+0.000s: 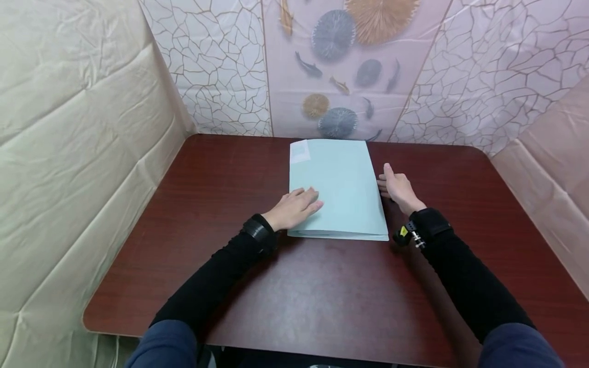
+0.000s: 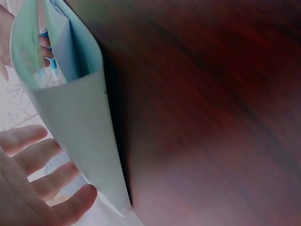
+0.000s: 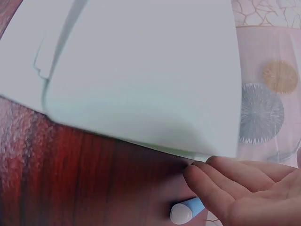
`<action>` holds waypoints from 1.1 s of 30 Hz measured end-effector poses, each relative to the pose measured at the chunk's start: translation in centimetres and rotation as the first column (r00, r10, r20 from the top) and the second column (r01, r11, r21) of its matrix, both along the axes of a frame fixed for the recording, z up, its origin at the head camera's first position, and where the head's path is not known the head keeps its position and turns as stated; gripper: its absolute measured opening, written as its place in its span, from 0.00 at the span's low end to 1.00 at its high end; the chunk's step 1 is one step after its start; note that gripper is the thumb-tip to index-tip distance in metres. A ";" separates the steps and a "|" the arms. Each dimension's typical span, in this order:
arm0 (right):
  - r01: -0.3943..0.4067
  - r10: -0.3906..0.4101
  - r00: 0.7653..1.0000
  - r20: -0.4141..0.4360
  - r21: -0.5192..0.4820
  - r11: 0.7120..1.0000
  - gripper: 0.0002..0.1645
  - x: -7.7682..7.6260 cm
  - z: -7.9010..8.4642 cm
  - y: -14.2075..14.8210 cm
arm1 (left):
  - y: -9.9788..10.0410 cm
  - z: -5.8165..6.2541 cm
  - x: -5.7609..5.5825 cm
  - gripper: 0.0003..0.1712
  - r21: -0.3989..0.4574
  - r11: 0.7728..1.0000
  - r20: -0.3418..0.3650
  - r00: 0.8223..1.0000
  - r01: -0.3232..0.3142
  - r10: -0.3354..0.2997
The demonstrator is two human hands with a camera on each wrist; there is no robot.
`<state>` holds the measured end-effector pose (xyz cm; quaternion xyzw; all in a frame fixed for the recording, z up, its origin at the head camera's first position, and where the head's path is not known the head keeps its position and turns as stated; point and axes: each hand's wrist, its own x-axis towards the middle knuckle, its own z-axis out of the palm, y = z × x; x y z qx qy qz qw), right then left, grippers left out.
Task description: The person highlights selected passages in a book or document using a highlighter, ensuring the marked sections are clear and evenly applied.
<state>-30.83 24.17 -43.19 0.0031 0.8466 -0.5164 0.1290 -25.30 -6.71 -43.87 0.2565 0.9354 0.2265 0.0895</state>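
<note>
A pale blue-green folder lies on the brown table with a white label at its far left corner. My left hand is over its left side, fingers spread and holding nothing. Beside the right edge is my right hand, thumb raised and fingers fairly straight. Its fingertips come right at the folder's edge in the right wrist view. Behind those fingers shows a blue stick with a white round end, mostly hidden by the hand. Folded sheets show inside the folder's gaping end in the left wrist view.
The brown table has rounded corners. A patterned cloth hangs behind its far edge. Cream fabric drapes along the left side, and pinkish fabric along the right.
</note>
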 end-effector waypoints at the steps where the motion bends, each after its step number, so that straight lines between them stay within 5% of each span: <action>1: -0.004 0.005 1.000 -0.013 0.020 1.000 0.58 0.2 0.2 -0.1 | 0.1 0.0 0.1 0.36 -0.009 1.000 0.006 1.000 -0.002 0.002; 14: 0.025 -0.021 0.998 -0.056 0.073 0.997 0.51 1.1 0.6 -0.2 | 1.1 -0.1 0.3 0.37 -0.124 0.992 0.029 1.000 0.013 -0.010; 20: 0.013 0.015 0.991 -0.136 0.205 0.979 0.50 1.6 0.5 -0.6 | 1.3 0.0 0.1 0.36 -0.152 0.988 0.019 1.000 0.017 -0.014; 27: -0.013 0.104 0.949 -0.296 0.295 0.955 0.39 1.9 1.1 -1.9 | 1.4 0.2 0.5 0.34 -0.229 0.973 -0.041 0.998 0.028 -0.038; 33: -0.069 0.205 0.907 -0.367 0.352 0.934 0.36 2.5 1.6 -3.3 | 1.4 0.6 1.0 0.31 -0.213 0.977 -0.085 0.995 0.027 -0.046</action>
